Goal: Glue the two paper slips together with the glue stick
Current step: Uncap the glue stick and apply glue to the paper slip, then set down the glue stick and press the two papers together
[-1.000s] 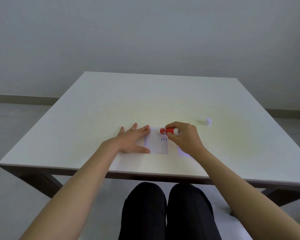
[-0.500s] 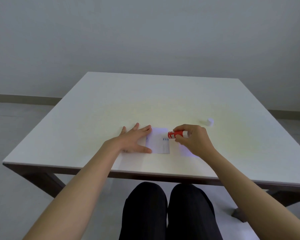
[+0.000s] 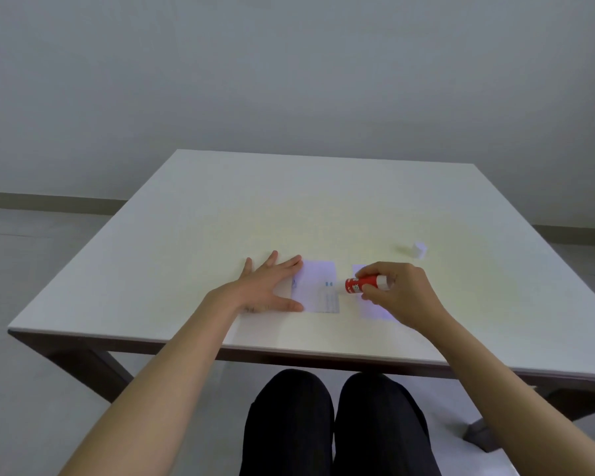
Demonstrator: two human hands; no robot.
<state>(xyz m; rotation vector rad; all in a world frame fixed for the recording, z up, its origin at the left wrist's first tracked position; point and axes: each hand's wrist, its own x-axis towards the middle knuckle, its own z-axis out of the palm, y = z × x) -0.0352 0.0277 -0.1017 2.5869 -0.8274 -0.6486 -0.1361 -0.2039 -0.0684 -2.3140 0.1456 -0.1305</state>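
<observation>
The right hand (image 3: 397, 293) has its fingers curled closed around the glue stick (image 3: 364, 284), a red tube held nearly level, its pale uncapped end pointing away from the fingertips toward the other hand and reaching the right edge of the first paper slip (image 3: 315, 286); whether that end touches the paper cannot be told. The left hand (image 3: 268, 287) lies flat with fingers spread wide, palm down, the index fingertip and the thumb tip resting on the left edge of that same slip and pinning it to the table (image 3: 220, 214). The slip shows faint blue print near the glue end. Under the right palm and fingers lies the second paper slip (image 3: 375, 312), mostly hidden, only its near and far corners showing. Beyond the right knuckles, well apart, a small white cap (image 3: 418, 250) sits alone on the tabletop.
</observation>
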